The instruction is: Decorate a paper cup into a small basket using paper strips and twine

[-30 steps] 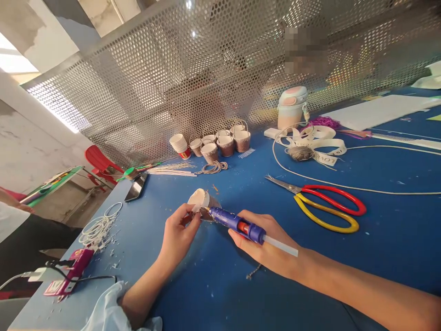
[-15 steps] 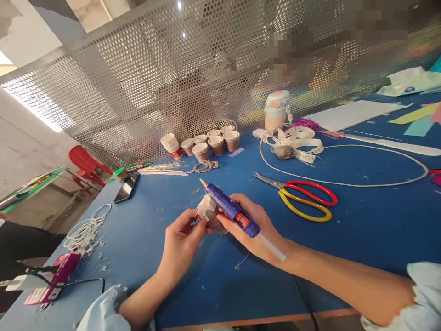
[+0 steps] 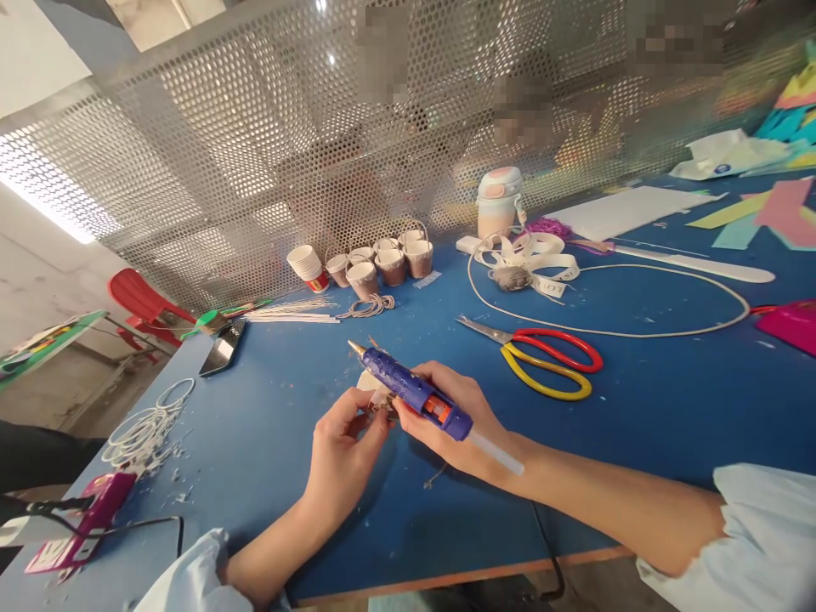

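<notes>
A blue hot glue gun (image 3: pixel 408 384) rests in my right hand (image 3: pixel 468 421), its metal nozzle pointing up and left and a clear glue stick out of its back end. My left hand (image 3: pixel 344 446) is closed, thumb and fingers pinching a small brown-wrapped paper cup (image 3: pixel 381 403) with a whitish piece at it. The glue gun and fingers hide most of this cup. Fingers of my right hand also reach the cup's side. To the right of my right hand lie scissors (image 3: pixel 548 361) with one red and one yellow handle.
Several brown-wrapped cups (image 3: pixel 390 265) stand at the back beside stacked paper cups (image 3: pixel 307 268). A ribbon (image 3: pixel 554 263), a cord loop and a bottle (image 3: pixel 499 204) are at back right. At left are a phone (image 3: pixel 223 347), white cord (image 3: pixel 144 429) and a magenta power strip (image 3: pixel 89 518).
The cup has turned between my fingers, showing less of its brown side. The glue gun's nozzle has shifted left and slightly down. The whole view has swung a little to the right.
</notes>
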Demonstrator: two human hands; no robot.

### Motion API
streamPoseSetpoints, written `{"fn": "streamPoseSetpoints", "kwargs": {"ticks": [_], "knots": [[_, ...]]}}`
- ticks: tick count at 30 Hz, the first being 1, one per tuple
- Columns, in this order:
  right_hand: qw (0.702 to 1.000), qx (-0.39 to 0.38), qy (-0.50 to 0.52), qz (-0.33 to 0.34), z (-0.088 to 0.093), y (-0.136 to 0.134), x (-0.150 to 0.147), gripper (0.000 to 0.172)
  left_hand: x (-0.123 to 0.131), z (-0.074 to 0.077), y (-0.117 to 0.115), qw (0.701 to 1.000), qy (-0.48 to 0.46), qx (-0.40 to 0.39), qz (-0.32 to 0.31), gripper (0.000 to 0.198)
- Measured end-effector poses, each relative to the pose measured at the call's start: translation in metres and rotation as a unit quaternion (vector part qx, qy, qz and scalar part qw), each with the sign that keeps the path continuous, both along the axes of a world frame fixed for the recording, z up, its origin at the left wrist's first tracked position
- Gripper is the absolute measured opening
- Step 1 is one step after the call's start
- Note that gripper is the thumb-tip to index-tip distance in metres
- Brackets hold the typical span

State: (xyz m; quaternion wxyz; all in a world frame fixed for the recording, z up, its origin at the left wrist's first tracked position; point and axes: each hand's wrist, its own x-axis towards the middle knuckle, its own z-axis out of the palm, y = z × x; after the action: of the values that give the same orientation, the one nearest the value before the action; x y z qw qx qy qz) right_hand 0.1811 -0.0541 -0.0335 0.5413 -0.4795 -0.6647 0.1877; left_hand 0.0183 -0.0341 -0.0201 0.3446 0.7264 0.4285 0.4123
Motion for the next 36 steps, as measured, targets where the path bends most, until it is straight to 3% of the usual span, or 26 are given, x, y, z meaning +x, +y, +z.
{"fn": "streamPoseSetpoints", "kwargs": {"ticks": [6, 15, 21, 25, 29, 32, 36], "knots": [[0.997, -0.053, 0.047, 0.021, 0.007, -0.005, -0.003, 0.01, -0.003, -0.007, 0.002, 0.993, 0.044, 0.112, 0.004, 0.01], [0.994, -0.066, 0.083, 0.039, 0.008, -0.006, -0.005, 0.01, -0.003, -0.008, 0.005, 0.971, 0.069, 0.228, 0.004, 0.015], [0.993, -0.065, 0.083, 0.058, 0.012, -0.012, -0.005, 0.009, -0.01, -0.006, 0.017, 0.983, 0.061, 0.162, 0.068, 0.008], [0.997, -0.053, 0.043, -0.043, 0.007, 0.003, 0.007, 0.018, -0.013, -0.004, 0.019, 0.984, 0.06, 0.138, 0.091, 0.008], [0.982, -0.131, -0.054, -0.126, -0.008, 0.035, 0.028, 0.016, -0.013, -0.005, 0.019, 0.987, 0.07, 0.115, 0.093, 0.009], [0.969, -0.17, -0.107, -0.144, -0.018, 0.053, 0.037, 0.011, -0.014, -0.007, 0.022, 0.988, 0.07, 0.09, 0.1, 0.01], [0.955, -0.19, -0.168, -0.151, -0.02, 0.059, 0.041, 0.021, -0.017, -0.01, 0.026, 0.99, 0.06, 0.066, 0.108, 0.011]]}}
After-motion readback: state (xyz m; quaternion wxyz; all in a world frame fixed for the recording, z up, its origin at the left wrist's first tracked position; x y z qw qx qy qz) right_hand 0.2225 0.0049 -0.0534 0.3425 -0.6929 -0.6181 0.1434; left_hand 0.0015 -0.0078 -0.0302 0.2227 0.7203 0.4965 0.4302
